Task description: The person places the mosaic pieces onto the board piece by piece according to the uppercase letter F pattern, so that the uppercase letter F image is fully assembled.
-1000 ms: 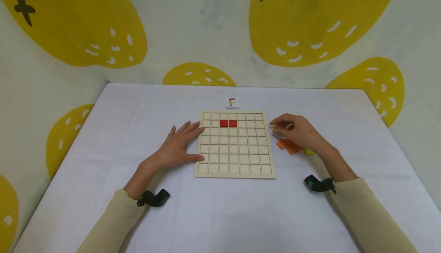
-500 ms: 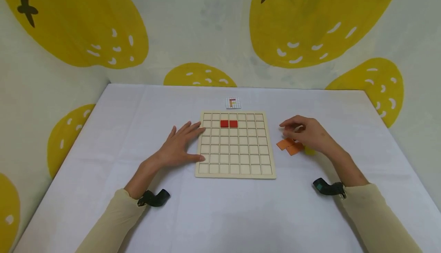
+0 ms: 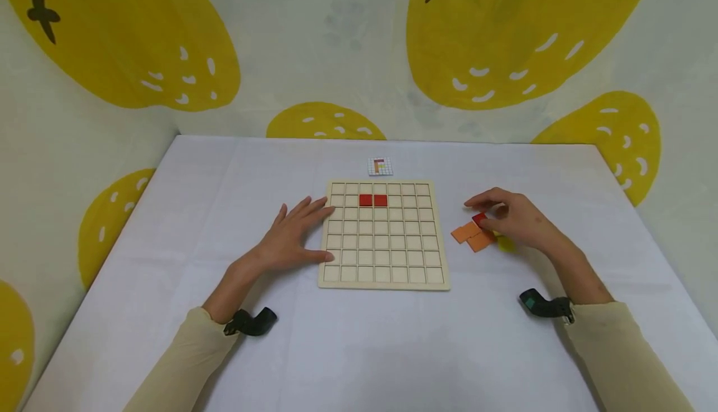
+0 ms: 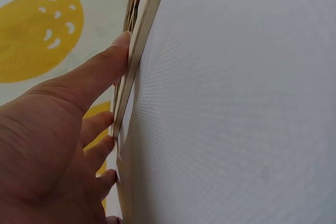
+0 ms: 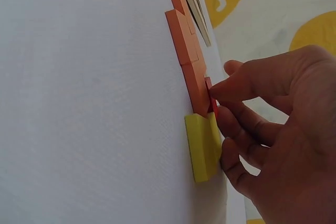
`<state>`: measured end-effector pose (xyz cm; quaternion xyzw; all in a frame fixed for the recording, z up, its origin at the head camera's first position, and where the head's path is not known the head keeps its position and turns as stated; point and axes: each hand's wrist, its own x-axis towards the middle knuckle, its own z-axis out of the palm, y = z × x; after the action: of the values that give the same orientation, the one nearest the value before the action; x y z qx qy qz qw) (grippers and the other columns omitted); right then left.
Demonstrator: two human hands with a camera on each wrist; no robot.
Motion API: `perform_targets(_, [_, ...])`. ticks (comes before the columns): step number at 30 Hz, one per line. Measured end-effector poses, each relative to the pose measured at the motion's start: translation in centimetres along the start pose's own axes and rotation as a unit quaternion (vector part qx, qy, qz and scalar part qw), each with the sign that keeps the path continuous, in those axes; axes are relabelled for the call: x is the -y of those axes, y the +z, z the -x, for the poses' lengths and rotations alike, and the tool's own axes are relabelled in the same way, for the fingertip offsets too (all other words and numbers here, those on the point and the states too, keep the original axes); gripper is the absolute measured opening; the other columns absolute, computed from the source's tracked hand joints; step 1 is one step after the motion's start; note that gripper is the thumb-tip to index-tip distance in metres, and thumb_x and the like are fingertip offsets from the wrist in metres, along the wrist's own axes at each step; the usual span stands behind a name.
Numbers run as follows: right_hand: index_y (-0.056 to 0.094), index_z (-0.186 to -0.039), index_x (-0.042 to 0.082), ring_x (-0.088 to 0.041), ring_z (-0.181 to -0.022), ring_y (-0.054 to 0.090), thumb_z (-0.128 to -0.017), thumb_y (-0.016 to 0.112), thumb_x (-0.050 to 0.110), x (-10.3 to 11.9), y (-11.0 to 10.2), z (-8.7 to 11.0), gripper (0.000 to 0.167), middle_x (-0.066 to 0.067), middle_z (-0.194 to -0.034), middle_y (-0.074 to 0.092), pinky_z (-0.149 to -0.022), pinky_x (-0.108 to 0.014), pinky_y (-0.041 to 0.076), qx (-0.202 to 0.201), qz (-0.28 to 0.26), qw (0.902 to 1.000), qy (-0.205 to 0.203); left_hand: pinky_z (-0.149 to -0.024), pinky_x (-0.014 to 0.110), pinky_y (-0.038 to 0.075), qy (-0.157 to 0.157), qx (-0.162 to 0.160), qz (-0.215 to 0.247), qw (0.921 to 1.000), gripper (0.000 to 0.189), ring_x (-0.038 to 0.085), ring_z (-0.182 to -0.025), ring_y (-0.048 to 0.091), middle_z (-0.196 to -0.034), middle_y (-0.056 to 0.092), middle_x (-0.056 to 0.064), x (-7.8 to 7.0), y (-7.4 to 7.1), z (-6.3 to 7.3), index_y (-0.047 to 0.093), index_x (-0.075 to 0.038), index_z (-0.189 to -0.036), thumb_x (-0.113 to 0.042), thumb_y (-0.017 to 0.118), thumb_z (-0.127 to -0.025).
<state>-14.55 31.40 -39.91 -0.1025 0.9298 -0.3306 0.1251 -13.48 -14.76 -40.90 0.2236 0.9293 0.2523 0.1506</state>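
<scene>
A pale wooden grid board [image 3: 381, 275] lies on the white table, with two red square tiles [image 3: 373, 200] side by side in its second row from the back. My left hand [image 3: 288, 240] rests at the board's left edge, fingers spread; its thumb touches the edge in the left wrist view. Right of the board, my right hand [image 3: 516, 219] is over a small group of tiles. Its thumb is at a red tile [image 3: 478, 219], index finger held apart from the thumb. Beside that tile lie several orange tiles [image 3: 473, 237] and some yellow tiles [image 3: 505, 244], partly hidden by the hand.
A small card [image 3: 380, 166] printed with a coloured grid pattern lies behind the board. Walls patterned with yellow fruit [image 3: 325, 122] rise at the back and sides of the table. Each wrist carries a black camera mount [image 3: 546, 306].
My right hand has moved right, away from the board's right edge to the loose tiles, where a red tile now shows by the thumb. My left hand has stayed in place.
</scene>
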Motion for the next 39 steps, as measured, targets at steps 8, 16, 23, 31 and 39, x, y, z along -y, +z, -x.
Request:
perform_targets(8, [0.066, -0.134, 0.009, -0.030, -0.119, 0.060, -0.092, 0.069, 0.000, -0.2, -0.3, -0.1, 0.043, -0.014, -0.136, 0.067, -0.097, -0.018, 0.045, 0.019, 0.003, 0.9998, -0.004, -0.129, 0.070, -0.002, -0.004, 0.000, 0.001, 1.0000, 0.096, 0.034, -0.165, 0.011, -0.176, 0.023, 0.001, 0.0, 0.0, 0.0, 0.037, -0.024, -0.163, -0.049, 0.084, -0.084])
perform_targets(16, [0.068, -0.133, 0.010, -0.030, -0.117, 0.058, -0.094, 0.076, 0.013, -0.5, -0.6, -0.5, 0.040, -0.013, -0.130, 0.066, -0.097, -0.027, 0.046, 0.026, 0.019, 0.9994, 0.011, -0.129, 0.069, -0.002, -0.006, 0.003, 0.001, 1.0000, 0.095, 0.033, -0.165, 0.011, -0.175, 0.024, 0.002, 0.0, 0.0, -0.1, 0.037, -0.024, -0.163, -0.048, 0.084, -0.084])
perform_targets(23, [0.070, -0.129, 0.009, -0.030, -0.112, 0.059, -0.096, 0.075, 0.016, -0.3, -0.5, -0.8, 0.034, -0.013, -0.121, 0.067, -0.097, -0.038, 0.050, 0.019, 0.031, 0.9993, 0.014, -0.129, 0.069, -0.003, -0.005, 0.005, 0.003, 1.0000, 0.095, 0.033, -0.165, 0.010, -0.176, 0.023, 0.001, 0.0, 0.0, -0.1, 0.037, -0.024, -0.163, -0.048, 0.084, -0.084])
perform_targets(31, [0.071, -0.129, 0.008, -0.030, -0.106, 0.059, -0.097, 0.073, 0.010, 0.3, -0.1, -1.0, 0.032, -0.012, -0.115, 0.061, -0.083, -0.019, 0.048, 0.003, 0.043, 0.9991, 0.004, -0.129, 0.070, -0.002, -0.007, 0.004, -0.002, 1.0000, 0.096, 0.034, -0.165, 0.010, -0.176, 0.023, 0.001, 0.2, 0.1, -0.1, 0.037, -0.024, -0.163, -0.049, 0.084, -0.084])
perform_targets(39, [0.067, -0.133, 0.007, -0.033, -0.112, 0.057, -0.099, 0.073, 0.021, 0.9, 0.4, -1.6, 0.037, -0.017, -0.123, 0.062, -0.100, -0.049, 0.052, 0.000, 0.036, 0.9990, 0.026, -0.128, 0.071, -0.002, -0.003, 0.004, 0.001, 1.0000, 0.095, 0.034, -0.165, 0.010, -0.175, 0.024, 0.002, 0.1, 0.0, -0.1, 0.038, -0.023, -0.163, -0.049, 0.084, -0.084])
